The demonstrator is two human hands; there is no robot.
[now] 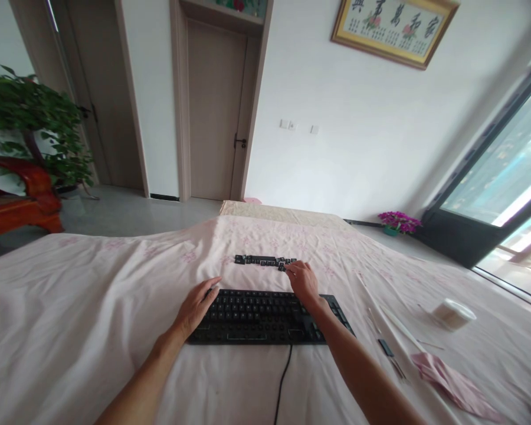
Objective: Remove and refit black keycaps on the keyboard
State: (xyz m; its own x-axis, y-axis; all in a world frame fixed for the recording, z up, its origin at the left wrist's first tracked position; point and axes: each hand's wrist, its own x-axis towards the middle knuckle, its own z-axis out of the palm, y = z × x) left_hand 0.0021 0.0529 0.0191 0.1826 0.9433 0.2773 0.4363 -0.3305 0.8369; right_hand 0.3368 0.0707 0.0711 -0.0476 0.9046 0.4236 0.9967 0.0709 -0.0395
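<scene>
A black keyboard [256, 309] lies across the cloth in front of me, its cable [284, 375] running toward me. Its nearer rows look bare of keycaps, while the farther rows still carry them. My left hand [198, 305] rests at the keyboard's left end, fingers stretched out and thumb near the edge. Beyond the keyboard is a row of loose black keycaps [259, 260], including a long space bar. Reaching over the keyboard, my right hand [304, 284] has its fingertips pinched at a small keycap [282, 267] at the row's right end.
A pale pink cloth [115, 295] covers the broad surface. To the right lie a white round container [454, 314], a small dark tool [385, 347], thin sticks [397, 368] and a pink rag [454, 381]. Farther off are a wooden chair [39, 203], a plant [30, 124] and doors.
</scene>
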